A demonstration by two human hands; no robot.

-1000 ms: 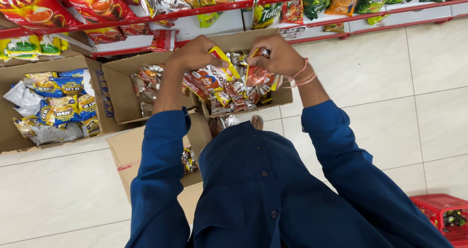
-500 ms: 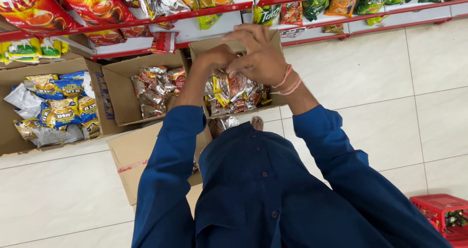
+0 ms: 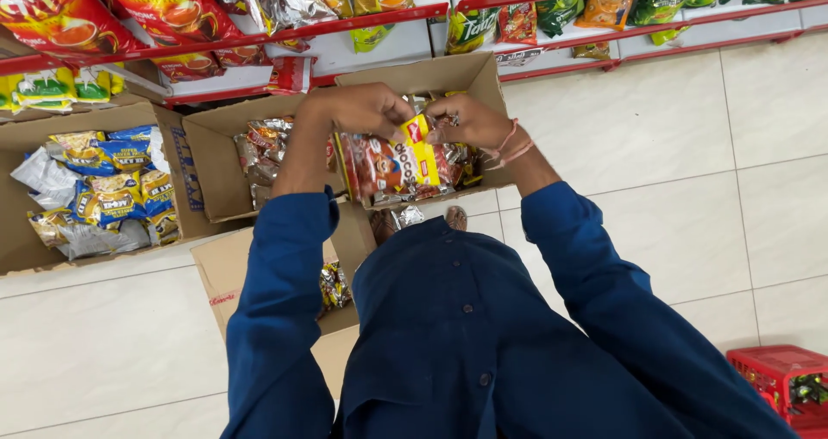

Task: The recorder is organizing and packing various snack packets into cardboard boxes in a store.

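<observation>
My left hand [image 3: 358, 111] and my right hand [image 3: 466, 120] are raised together over an open cardboard box [image 3: 483, 81] of snack packets. Both pinch the top of a bunch of red and yellow snack packets [image 3: 392, 163] that hangs down from my fingers above the box. Thin cords circle my right wrist. My dark blue sleeves and shirt fill the lower part of the view.
A second open box [image 3: 211, 146] of shiny packets sits left of it, and a wider box [image 3: 17, 223] of blue and yellow packets stands further left. Another carton [image 3: 233, 271] lies by my left elbow. Red shelves [image 3: 259, 38] of packets run along the top. A red basket [image 3: 780, 379] is at bottom right.
My hands have lifted from inside the box and drawn together, raising the bunch of red and yellow packets above it.
</observation>
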